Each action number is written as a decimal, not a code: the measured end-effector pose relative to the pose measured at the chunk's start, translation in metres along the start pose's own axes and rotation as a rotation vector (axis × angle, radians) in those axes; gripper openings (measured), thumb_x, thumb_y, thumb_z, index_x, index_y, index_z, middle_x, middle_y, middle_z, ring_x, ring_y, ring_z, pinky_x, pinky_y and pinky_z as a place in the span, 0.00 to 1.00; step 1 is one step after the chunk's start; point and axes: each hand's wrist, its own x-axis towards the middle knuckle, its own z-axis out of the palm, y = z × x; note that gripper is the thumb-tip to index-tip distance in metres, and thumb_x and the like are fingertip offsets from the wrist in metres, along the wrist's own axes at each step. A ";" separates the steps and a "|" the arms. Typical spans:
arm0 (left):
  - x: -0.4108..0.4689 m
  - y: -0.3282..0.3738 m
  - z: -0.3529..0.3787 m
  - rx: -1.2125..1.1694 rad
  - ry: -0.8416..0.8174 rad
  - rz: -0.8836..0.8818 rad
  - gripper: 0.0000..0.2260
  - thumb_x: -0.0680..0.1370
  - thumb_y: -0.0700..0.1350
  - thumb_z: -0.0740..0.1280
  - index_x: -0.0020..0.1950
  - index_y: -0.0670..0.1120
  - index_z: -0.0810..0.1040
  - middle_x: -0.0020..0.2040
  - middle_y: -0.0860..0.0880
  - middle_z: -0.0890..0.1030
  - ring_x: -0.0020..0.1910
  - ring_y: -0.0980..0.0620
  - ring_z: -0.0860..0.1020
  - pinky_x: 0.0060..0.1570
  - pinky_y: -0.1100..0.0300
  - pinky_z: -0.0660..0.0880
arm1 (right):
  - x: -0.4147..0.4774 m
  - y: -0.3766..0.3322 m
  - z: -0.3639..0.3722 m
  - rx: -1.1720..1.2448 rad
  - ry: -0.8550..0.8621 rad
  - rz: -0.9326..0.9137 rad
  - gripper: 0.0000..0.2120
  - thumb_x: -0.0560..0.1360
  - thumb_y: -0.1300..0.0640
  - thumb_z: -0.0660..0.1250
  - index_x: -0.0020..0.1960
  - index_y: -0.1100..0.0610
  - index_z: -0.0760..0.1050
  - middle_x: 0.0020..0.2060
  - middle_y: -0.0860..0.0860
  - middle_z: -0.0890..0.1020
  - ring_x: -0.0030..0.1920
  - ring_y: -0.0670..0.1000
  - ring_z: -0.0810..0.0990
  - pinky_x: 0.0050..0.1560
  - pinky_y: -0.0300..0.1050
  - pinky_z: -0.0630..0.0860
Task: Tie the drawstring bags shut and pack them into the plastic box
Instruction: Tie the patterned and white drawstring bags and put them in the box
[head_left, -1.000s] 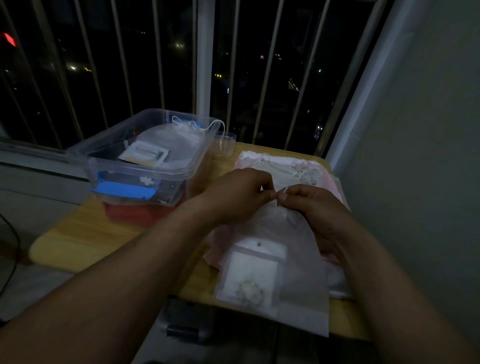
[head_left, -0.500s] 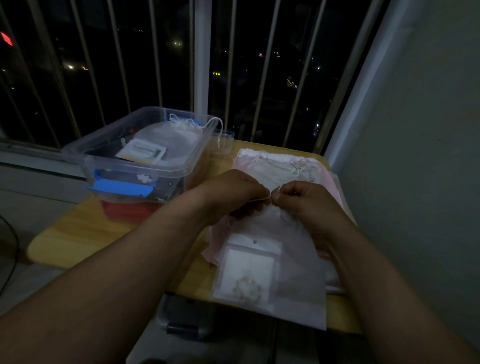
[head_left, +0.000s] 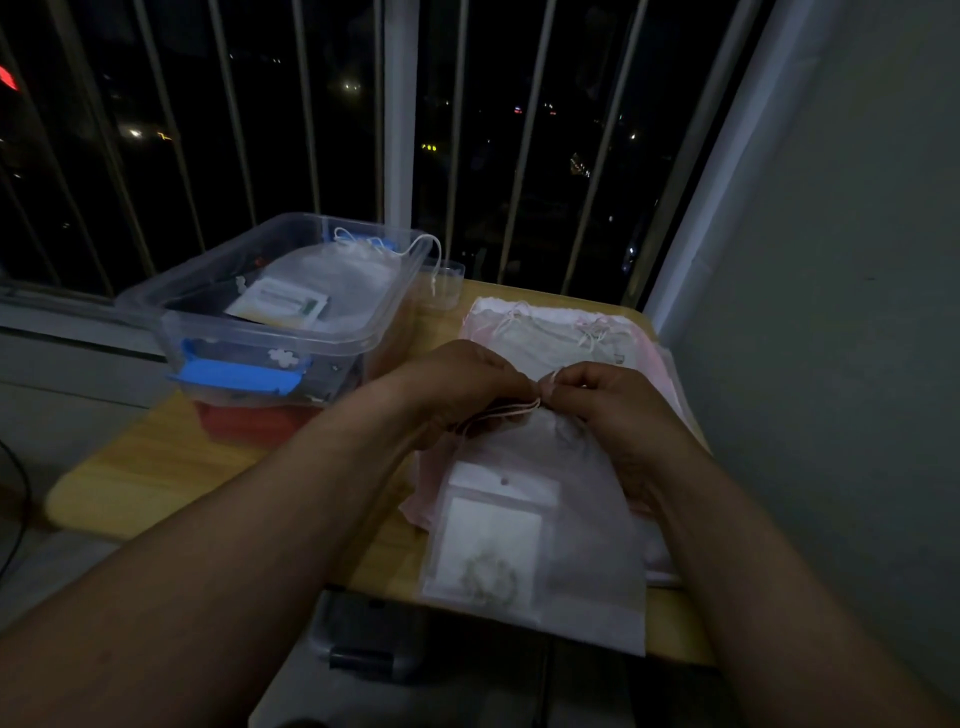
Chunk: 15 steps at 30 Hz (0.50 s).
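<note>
plastic box (head_left: 260, 338) sits at the left of the wooden table (head_left: 156, 457), night window bars (head_left: 400, 130) behind; left hand (head_left: 457, 384) and right hand (head_left: 618, 400) each pinch the drawstring (head_left: 511, 410) of the bag (head_left: 587, 519) lying mid-table; grey wall (head_left: 831, 364) on the right

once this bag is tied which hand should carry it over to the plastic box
Left, probably. The plastic box sits to the left, nearest the left hand; the right hand would have to cross over the bag. Both pinch the drawstring.
</note>
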 end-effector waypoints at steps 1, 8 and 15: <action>0.000 0.001 -0.001 0.000 -0.016 -0.013 0.08 0.76 0.43 0.75 0.42 0.37 0.85 0.33 0.44 0.81 0.32 0.48 0.76 0.34 0.60 0.73 | 0.000 0.000 0.000 0.016 -0.001 0.013 0.07 0.74 0.64 0.75 0.39 0.56 0.86 0.47 0.54 0.88 0.54 0.59 0.86 0.64 0.63 0.79; -0.003 0.005 -0.001 0.029 -0.089 -0.023 0.08 0.80 0.42 0.71 0.44 0.38 0.84 0.34 0.44 0.83 0.27 0.51 0.76 0.28 0.62 0.73 | 0.002 0.002 -0.001 0.016 0.001 0.014 0.04 0.75 0.66 0.73 0.43 0.60 0.85 0.47 0.54 0.88 0.52 0.55 0.86 0.63 0.56 0.80; 0.003 -0.003 0.003 0.141 0.039 0.164 0.05 0.75 0.42 0.76 0.46 0.40 0.86 0.39 0.47 0.85 0.37 0.58 0.80 0.38 0.66 0.78 | 0.004 0.004 -0.003 0.120 -0.023 0.060 0.04 0.75 0.67 0.71 0.46 0.64 0.85 0.48 0.57 0.88 0.50 0.57 0.86 0.63 0.59 0.80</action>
